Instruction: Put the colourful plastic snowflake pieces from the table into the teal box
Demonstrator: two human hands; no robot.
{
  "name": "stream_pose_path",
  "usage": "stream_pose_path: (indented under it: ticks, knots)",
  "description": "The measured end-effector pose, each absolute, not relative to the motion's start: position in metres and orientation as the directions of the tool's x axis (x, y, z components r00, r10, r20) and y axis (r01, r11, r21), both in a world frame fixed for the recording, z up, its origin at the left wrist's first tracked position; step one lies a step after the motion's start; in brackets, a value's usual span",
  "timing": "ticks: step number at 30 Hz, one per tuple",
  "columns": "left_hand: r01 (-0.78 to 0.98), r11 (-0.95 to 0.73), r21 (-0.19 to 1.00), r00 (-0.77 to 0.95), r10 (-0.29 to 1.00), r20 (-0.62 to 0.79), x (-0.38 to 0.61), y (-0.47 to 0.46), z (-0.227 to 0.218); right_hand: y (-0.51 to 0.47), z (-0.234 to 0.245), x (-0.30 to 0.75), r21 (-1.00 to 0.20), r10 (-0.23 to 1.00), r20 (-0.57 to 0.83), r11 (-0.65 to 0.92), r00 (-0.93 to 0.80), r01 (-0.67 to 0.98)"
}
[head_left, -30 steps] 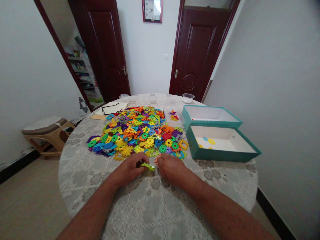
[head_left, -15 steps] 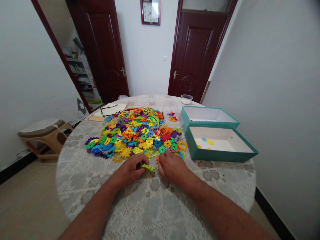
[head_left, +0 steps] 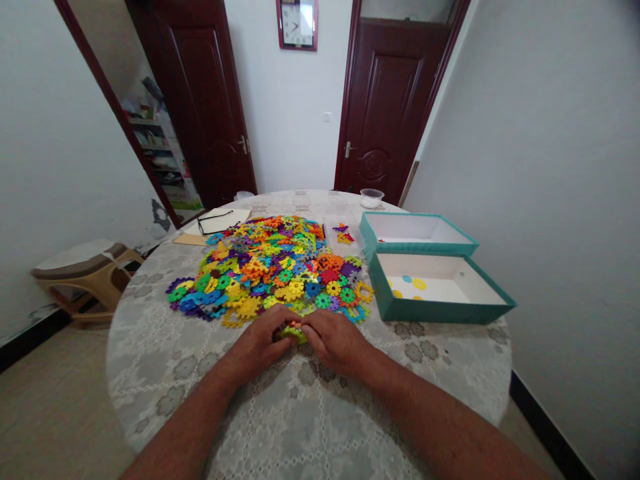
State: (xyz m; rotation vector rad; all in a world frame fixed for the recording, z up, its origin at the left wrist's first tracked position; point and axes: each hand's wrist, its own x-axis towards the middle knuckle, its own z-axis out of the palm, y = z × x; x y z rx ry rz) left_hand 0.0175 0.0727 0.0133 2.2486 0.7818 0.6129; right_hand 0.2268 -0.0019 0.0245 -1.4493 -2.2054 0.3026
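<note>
Close together at the near edge of a large pile of colourful plastic interlocking pieces [head_left: 280, 267] are my two hands. My left hand [head_left: 267, 338] is closed on a yellow-green interlocking piece [head_left: 294, 333], pinched between thumb and fingers. My right hand [head_left: 333, 340] is closed on a small orange interlocking piece [head_left: 297, 325], held against the yellow-green one. Fingers partly hide both pieces, so I cannot tell whether they are joined. Green, yellow and blue gear-shaped pieces lie just beyond my fingertips.
Two open teal boxes, a nearer one [head_left: 443, 311] with a few pieces inside and a farther one [head_left: 420, 217], stand on the right. Black eyeglasses [head_left: 215, 220] rest on papers at the left. A clear bowl [head_left: 372, 197] sits at the back of the cloth-covered round table [head_left: 280, 427].
My right hand has moved left, bringing the orange piece against the yellow-green piece in my left hand. The gap between my hands has closed.
</note>
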Motion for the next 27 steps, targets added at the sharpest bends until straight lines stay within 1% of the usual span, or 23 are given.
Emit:
stream_pose_path:
  ticks: [2, 3, 5, 7, 8, 10, 13, 15, 23, 27]
  knots:
    - [0.374, -0.624, 0.686, 0.733, 0.652, 0.193, 0.017, 0.072, 0.016, 0.001, 0.029, 0.238, -0.435, 0.916, 0.304, 0.379, -0.263, 0.817]
    - [0.388, -0.623, 0.679, 0.733, 0.655, 0.183, 0.017, 0.072, 0.016, 0.004, 0.032, 0.246, -0.422, 0.925, 0.322, 0.329, -0.199, 0.845]
    - [0.421, -0.605, 0.676, 0.720, 0.676, 0.157, 0.017, 0.072, 0.017, 0.008, 0.037, 0.264, -0.376, 0.943, 0.331, 0.164, -0.033, 0.912]
    - [0.437, -0.590, 0.679, 0.711, 0.689, 0.141, 0.018, 0.071, 0.018, 0.011, 0.039, 0.279, -0.316, 0.952, 0.288, -0.009, 0.105, 0.949]
    - [0.439, -0.586, 0.681, 0.709, 0.692, 0.138, 0.018, 0.071, 0.018, 0.013, 0.039, 0.285, -0.288, 0.956, 0.257, -0.065, 0.143, 0.956]
    - [0.438, -0.582, 0.685, 0.708, 0.693, 0.136, 0.018, 0.070, 0.020, 0.015, 0.037, 0.291, -0.244, 0.966, 0.199, -0.117, 0.168, 0.963]
    - [0.449, -0.572, 0.687, 0.698, 0.704, 0.130, 0.018, 0.070, 0.021, 0.017, 0.030, 0.290, -0.205, 0.974, 0.155, -0.132, 0.165, 0.970]
    - [0.453, -0.572, 0.684, 0.695, 0.707, 0.130, 0.018, 0.070, 0.020, 0.018, 0.026, 0.287, -0.205, 0.975, 0.154, -0.129, 0.162, 0.970]
    - [0.455, -0.570, 0.684, 0.693, 0.709, 0.130, 0.018, 0.070, 0.017, 0.022, 0.020, 0.293, -0.367, 0.970, 0.212, -0.037, 0.123, 0.929]
    - [0.428, -0.593, 0.683, 0.708, 0.689, 0.155, 0.016, 0.071, 0.017, 0.031, 0.015, 0.292, -0.404, 0.936, 0.334, 0.038, 0.109, 0.914]
